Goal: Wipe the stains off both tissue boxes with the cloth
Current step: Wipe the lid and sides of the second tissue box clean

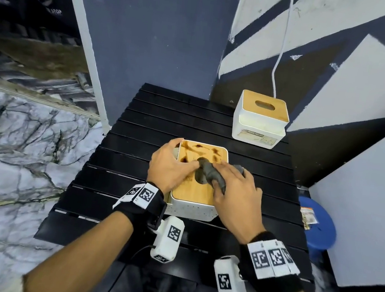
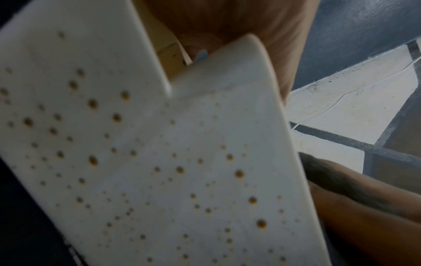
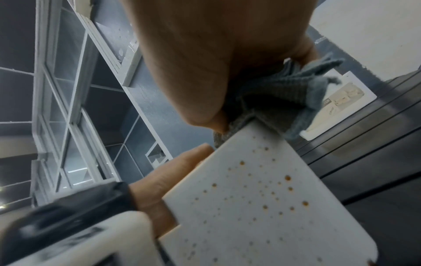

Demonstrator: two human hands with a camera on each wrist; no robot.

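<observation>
Head view: right hand (image 1: 234, 194) bunches the dark grey cloth (image 1: 212, 175) on the stained wooden lid of the near white tissue box (image 1: 193, 209); left hand (image 1: 169, 167) clamps its left edge. Wrist views add brown specks on its side. Second wood-lidded white box (image 1: 260, 120) sits far-right on the black slatted surface (image 1: 114, 184), by navy walls.

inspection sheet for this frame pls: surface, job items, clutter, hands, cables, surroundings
Surface: black slatted table, both boxes on it.
Job's things: near tissue box, dark stains on the far half of its wooden lid, brown specks on its white side; far tissue box at the back right, lid looks clean, front label discoloured; grey cloth on the near lid.
Clutter: nothing seen on the table.
Grippers: left hand holds the near box's left edge; right hand grips the cloth.
Cables: white cable down the wall; black wrist-camera lead.
Surroundings: blue stool, marble-pattern floor.
</observation>
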